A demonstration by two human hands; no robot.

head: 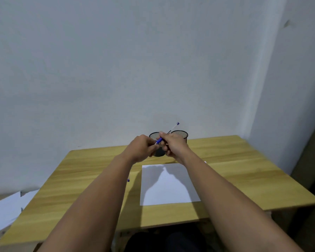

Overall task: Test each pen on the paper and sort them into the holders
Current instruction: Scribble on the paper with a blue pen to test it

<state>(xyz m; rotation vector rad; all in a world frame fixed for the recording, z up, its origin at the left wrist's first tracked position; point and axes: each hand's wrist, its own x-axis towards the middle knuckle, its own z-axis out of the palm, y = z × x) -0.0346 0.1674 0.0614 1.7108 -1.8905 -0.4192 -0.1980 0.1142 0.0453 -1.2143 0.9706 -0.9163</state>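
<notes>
Your two forearms come into view bare from the bottom edge up to the wrists, with no sleeve, cuff, watch or band showing anywhere along them. Your left hand [141, 148] and right hand [173, 144] are bare too, without gloves or rings that can be made out. Low between your arms lies dark, plain clothing, too dim to tell apart.

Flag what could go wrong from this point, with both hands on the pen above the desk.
1. The left hand pinches the blue cap end of the pen that the right hand holds; a pulled-off cap could drop and roll, like the small blue piece on the desk.
2. The hands work right in front of the two mesh holders; a jerk could knock one.
3. The paper looks unmarked and lies loose; it may slide during testing.
</notes>
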